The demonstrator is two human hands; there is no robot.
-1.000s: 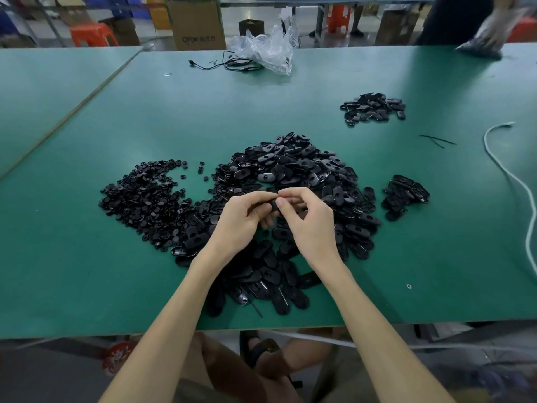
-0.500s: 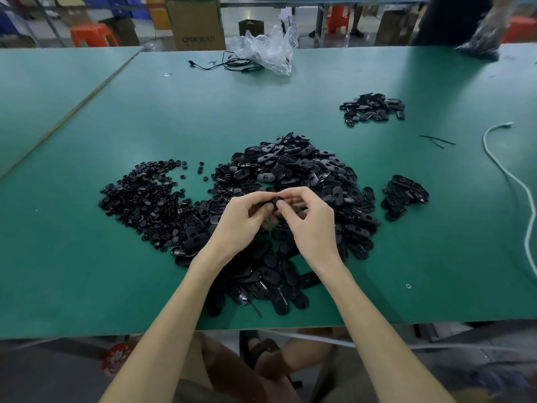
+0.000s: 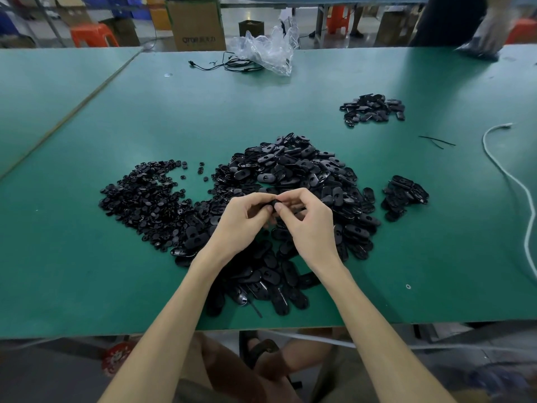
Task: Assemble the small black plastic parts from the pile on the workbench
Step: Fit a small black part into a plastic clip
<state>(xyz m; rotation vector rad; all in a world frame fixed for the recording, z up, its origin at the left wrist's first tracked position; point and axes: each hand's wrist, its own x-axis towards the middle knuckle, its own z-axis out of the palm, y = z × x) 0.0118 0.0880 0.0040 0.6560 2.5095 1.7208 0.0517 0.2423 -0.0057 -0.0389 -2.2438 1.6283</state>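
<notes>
Black plastic parts [image 3: 290, 175] lie heaped in one large pile in the middle of the green bench [image 3: 87, 271]. The pile's near end, made of flat oval pieces, stops just short of the bench's front edge. A tiny pale ring [image 3: 408, 286] lies alone on the bare surface towards the front right.

Both forearms reach in over the near end of the pile. Above its centre the left hand [image 3: 241, 225] and the right hand [image 3: 311, 228] meet. Their fingers [image 3: 263, 199] are curled in, and the thumbs and fingertips of both hands pinch one small black piece [image 3: 275, 202] between them. The fingertips hide most of that piece, so its shape cannot be told.

Left of the large pile, and merging with it, spreads a flatter heap of much smaller black bits [image 3: 145, 196], with a few strays loose at its far edge. To the right, apart from the pile, sits a small cluster of oval pieces [image 3: 404, 196].

Farther back on the right lies another small heap [image 3: 373, 109] of black parts, well apart from the rest. Two thin black strands [image 3: 436, 141] lie between it and a white cable [image 3: 484, 141] that curves along the bench's right side.

Near the far edge a crumpled clear plastic bag [image 3: 267, 48] sits beside a thin black cord [image 3: 229, 64]. At the far right corner another person's hand [image 3: 491, 33], blurred, is over something dark. Beyond the bench stand a cardboard box [image 3: 196, 24] and an orange stool [image 3: 93, 34].
</notes>
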